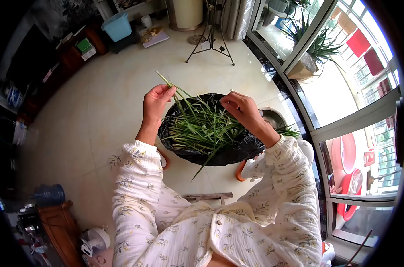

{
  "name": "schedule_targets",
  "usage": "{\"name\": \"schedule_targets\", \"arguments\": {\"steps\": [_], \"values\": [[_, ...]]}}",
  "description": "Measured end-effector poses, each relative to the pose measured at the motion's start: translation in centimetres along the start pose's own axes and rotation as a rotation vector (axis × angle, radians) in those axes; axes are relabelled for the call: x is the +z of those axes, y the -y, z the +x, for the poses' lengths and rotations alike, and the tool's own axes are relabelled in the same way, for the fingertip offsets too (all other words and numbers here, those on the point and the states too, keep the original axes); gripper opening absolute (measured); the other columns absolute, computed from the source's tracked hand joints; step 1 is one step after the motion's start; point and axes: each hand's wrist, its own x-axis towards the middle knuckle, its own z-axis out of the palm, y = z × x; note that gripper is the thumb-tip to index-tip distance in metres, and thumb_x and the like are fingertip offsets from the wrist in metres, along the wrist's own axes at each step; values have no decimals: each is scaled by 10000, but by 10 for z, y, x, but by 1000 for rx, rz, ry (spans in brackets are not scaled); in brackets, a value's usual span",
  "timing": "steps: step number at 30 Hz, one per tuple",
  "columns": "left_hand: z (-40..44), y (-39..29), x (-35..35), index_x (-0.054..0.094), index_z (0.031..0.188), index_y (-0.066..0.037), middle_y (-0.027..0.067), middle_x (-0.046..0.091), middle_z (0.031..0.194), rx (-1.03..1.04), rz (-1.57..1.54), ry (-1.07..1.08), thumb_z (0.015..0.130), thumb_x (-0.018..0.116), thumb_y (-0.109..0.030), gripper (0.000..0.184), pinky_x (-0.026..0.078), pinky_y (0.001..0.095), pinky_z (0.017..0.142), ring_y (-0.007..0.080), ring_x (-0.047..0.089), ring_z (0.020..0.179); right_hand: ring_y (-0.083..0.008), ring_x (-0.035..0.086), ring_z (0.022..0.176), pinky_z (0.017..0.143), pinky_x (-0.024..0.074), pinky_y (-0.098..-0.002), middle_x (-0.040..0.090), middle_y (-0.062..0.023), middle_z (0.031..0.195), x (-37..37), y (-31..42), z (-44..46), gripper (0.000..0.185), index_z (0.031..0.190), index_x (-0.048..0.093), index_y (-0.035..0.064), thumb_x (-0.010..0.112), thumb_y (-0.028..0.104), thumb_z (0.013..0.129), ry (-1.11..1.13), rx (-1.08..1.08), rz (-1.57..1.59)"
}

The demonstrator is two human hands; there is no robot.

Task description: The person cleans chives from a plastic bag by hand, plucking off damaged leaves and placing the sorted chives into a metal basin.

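My left hand point(155, 106) pinches a few long chive-like green stalks point(179, 89) between thumb and fingers, over the left rim of a black plastic bag point(201, 159). Their pale ends point up and away from me. A heap of the same greens point(206, 129) fills the bag, and some leaves hang over its near edge. Above the bag's right side, my right hand point(245, 112) is closed with its fingertips together. A tiny white bit shows at its fingers, too small to name.
Right of the bag stands a metal bowl point(273, 118), with more greens point(289, 132) beside my knee. Ahead are a black metal stand point(211, 44) and a blue bin point(117, 26). Glass sliding doors point(300, 93) run along the right. A wooden stool edge point(208, 196) shows below.
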Motion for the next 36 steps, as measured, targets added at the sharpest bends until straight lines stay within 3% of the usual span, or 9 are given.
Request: {"name": "schedule_targets", "arguments": {"steps": [6,9,12,18,22,25,26,29,36], "values": [[14,-37,-26,649,895,-63,13,665,813,21,-105,-38,851,662,-149,97,431,208,632,107,626,704,-274,583,910,755,483,-405,579,-127,1003,54,-66,0,307,1055,570,24,641,165,791,31,-332,-432],[12,-41,-28,647,894,-61,17,665,811,0,-160,-28,855,660,-166,113,433,206,633,118,630,707,-289,590,908,737,491,-396,589,-145,976,75,-88,-22,300,1011,586,4,650,183,779,402,-41,-546],[10,-40,-23,649,937,-49,32,666,824,-36,-233,20,873,636,-174,141,451,214,650,126,628,712,-314,602,851,705,494,-404,603,-149,906,60,-55,-23,267,950,604,7,659,186,760,719,165,-528],[8,-43,-9,640,1018,-38,74,653,889,-116,-301,198,904,585,-173,185,482,232,692,125,594,748,-326,605,727,630,490,-399,600,-129,773,37,-28,-12,159,870,598,17,631,152,793,159,-122,-318],[9,-37,5,624,1048,-39,69,650,883,-166,-381,232,909,578,-179,203,468,209,656,110,593,721,-256,604,670,611,485,-311,608,-114,771,18,-5,3,84,885,592,11,594,67,822,-13,-22,20],[9,-31,14,609,1073,-42,67,649,881,-208,-438,330,915,570,-188,218,465,201,634,99,594,703,-192,607,660,636,488,-281,621,-107,765,11,0,5,114,922,604,1,596,82,841,-33,77,282],[9,-30,18,606,1078,-44,67,648,879,-223,-450,357,917,566,-191,221,465,200,628,97,595,696,-124,608,768,707,505,-253,654,-80,861,6,2,6,152,968,600,-47,576,84,894,30,126,354],[3,-31,31,600,1087,-45,73,651,888,-256,-443,428,926,550,-191,223,471,201,629,99,601,690,-96,586,694,648,479,-234,643,-56,787,15,5,9,145,927,606,-41,569,95,893,-76,126,571],[-16,-30,62,613,1070,-32,36,661,903,-291,-236,428,911,569,-141,198,461,204,629,122,620,722,-68,557,694,642,470,-219,618,-30,764,10,14,12,148,900,605,-33,597,114,890,-140,117,620]]}}
